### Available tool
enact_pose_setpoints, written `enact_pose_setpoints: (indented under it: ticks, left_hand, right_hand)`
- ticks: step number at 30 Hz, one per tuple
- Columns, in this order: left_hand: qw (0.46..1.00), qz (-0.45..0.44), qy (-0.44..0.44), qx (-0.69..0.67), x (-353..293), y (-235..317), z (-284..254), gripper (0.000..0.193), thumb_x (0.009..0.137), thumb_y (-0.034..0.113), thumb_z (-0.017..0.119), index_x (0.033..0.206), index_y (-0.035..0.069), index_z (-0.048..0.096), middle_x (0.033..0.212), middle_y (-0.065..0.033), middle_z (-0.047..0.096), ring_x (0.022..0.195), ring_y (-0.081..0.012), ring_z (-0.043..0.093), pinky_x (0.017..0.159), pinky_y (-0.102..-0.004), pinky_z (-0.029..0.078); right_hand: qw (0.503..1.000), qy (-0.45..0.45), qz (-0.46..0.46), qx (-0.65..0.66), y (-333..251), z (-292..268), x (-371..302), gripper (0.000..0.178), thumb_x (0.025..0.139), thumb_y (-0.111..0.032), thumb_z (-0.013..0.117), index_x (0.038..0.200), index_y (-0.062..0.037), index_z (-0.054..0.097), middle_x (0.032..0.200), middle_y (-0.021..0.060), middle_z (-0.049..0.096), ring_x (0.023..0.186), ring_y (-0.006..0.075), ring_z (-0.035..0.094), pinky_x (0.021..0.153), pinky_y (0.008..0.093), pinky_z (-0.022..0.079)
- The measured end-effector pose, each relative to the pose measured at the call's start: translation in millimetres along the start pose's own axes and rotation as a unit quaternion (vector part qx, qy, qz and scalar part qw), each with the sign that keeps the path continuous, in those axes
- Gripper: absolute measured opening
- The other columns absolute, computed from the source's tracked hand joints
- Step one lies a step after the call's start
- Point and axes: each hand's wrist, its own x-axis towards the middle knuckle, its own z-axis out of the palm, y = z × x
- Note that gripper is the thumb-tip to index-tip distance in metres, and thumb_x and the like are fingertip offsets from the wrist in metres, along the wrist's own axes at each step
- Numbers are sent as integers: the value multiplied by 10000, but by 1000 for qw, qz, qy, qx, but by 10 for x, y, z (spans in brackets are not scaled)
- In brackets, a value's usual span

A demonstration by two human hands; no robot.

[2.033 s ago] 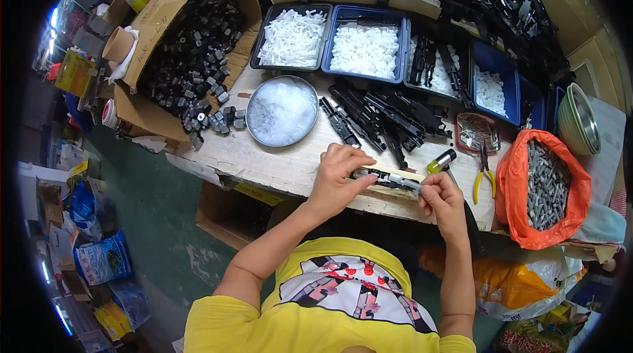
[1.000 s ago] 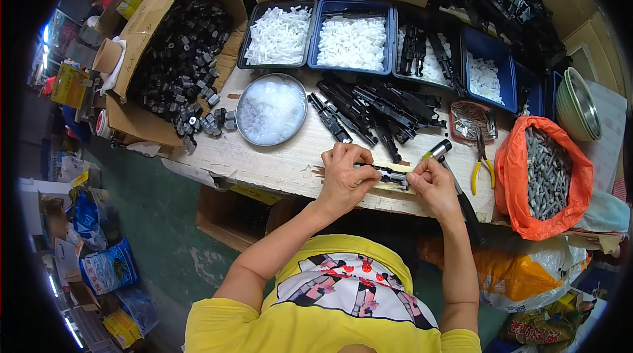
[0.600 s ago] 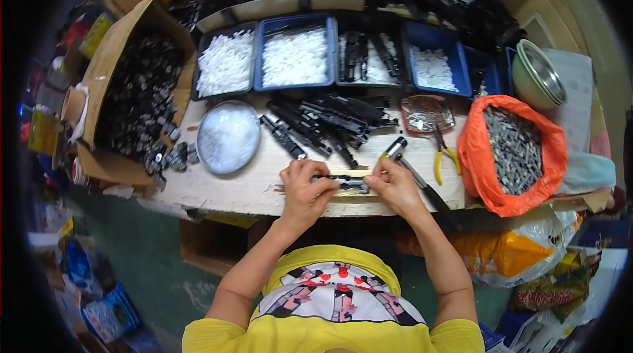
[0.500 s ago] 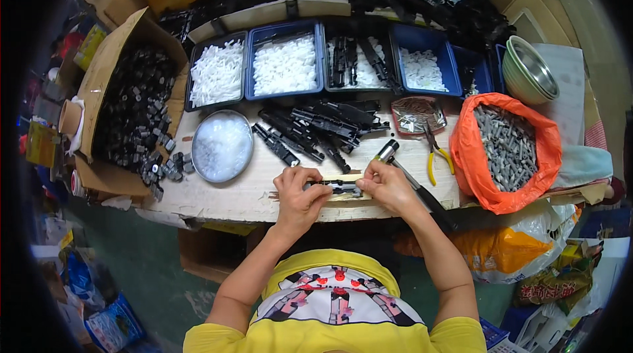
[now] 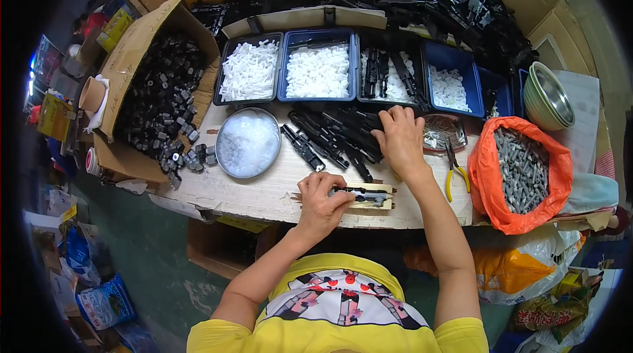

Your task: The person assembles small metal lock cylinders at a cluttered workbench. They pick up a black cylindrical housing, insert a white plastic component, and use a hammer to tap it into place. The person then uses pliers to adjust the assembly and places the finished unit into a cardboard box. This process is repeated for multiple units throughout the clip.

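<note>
At the bench's front edge my left hand point(image 5: 323, 204) pinches the left end of a slim black plastic part point(image 5: 362, 194). The part lies on a pale wooden block point(image 5: 374, 205), with a grey piece along its near side. My right hand point(image 5: 403, 140) is farther back, fingers apart and curved, at the right end of a heap of similar black parts point(image 5: 326, 130). Beside that hand is a clear tray of small pins point(image 5: 443, 132). Nothing shows in its grasp.
Blue bins of white pieces point(image 5: 319, 72) line the back. Left stand a cardboard box of dark blocks point(image 5: 158, 96) and a round metal dish point(image 5: 248, 143). Right are yellow-handled pliers point(image 5: 456, 178), an orange bag of grey pieces point(image 5: 483, 185) and stacked bowls point(image 5: 548, 96).
My right hand has left the part on the block and moved back to the heap. My left hand stays on the part. The hammer seen before no longer shows. The whole view has shifted.
</note>
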Motion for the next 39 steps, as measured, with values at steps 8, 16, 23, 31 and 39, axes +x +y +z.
enact_pose_setpoints:
  ticks: [8,16,23,31,39]
  left_hand:
    - [1000,-7,4,-10,-13,-5,12,175,636,79,691,790,148,646,914,-3,553,923,-220,459,797,-364,273]
    - [1000,-7,15,-14,-16,-7,11,192,666,143,688,849,129,633,925,-14,534,921,-228,448,808,-384,278]
    - [996,-14,75,-50,204,171,-291,341,690,122,699,1002,36,591,935,-84,578,871,-254,501,775,-375,332]
    - [989,24,99,-106,33,233,-125,246,713,-3,645,955,0,601,676,-82,544,603,-229,476,597,-337,338]
    - [992,38,111,-50,-1,345,39,388,706,31,659,1080,2,562,834,-79,564,739,-228,515,665,-351,353]
  right_hand:
    - [998,-27,8,47,144,-135,-11,240,685,-158,680,874,-73,561,886,75,543,894,251,491,735,393,337]
    - [970,-3,42,237,244,-288,-64,201,703,-22,639,888,3,564,799,108,571,734,228,556,659,314,431]
    - [885,-186,-112,413,-22,-651,-315,263,640,-1,707,890,-14,624,817,59,582,760,182,559,679,288,445]
    - [789,-9,241,566,-342,-417,-605,512,711,-73,717,1148,10,464,1001,92,509,794,147,525,696,274,466]
    - [595,62,266,756,-612,-402,-747,375,847,-101,605,1176,10,463,980,63,576,879,114,535,811,239,425]
